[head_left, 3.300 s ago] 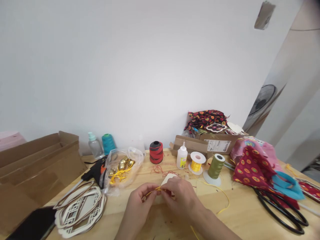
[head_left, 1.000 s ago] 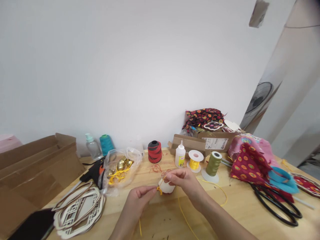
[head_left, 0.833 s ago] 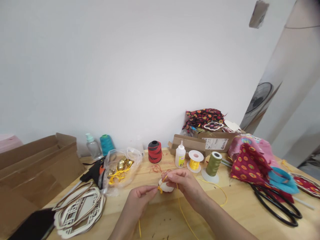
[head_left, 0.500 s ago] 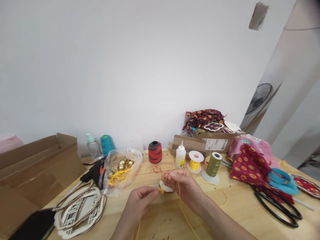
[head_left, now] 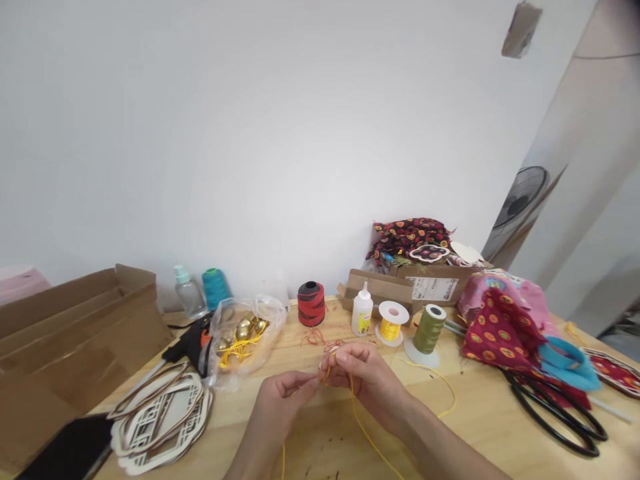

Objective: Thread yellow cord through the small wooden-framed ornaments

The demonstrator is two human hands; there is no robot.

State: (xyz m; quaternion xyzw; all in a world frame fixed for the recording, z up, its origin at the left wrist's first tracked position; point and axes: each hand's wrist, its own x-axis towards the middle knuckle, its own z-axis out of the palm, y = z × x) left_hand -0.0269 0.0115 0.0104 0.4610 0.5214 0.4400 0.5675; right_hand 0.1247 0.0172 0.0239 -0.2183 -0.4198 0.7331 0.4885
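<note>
Close together above the middle of the wooden table, both my hands work on a thin yellow cord (head_left: 361, 425). The thumb and fingers of my left hand (head_left: 285, 398) are pinched on the cord near its knotted part. My right hand (head_left: 367, 375) grips the same cord between thumb and fingertips, and a strand hangs from it toward the table's front edge. A small pale piece (head_left: 323, 366) shows at the right fingertips, mostly hidden behind them. Another stretch of cord loops out to the right past my right wrist.
At the back stand a red-and-black thread spool (head_left: 311, 304), a glue bottle (head_left: 363, 311), a yellow cord spool (head_left: 391, 325) and a green thread cone (head_left: 430, 330). Left lie a bag of golden bells (head_left: 245, 329) and wooden frames (head_left: 161, 421); right, black-handled scissors (head_left: 555, 413).
My right hand has moved slightly left and closed in on my left fingertips. The pale piece and yellow knot, visible before, are now largely covered by the fingers.
</note>
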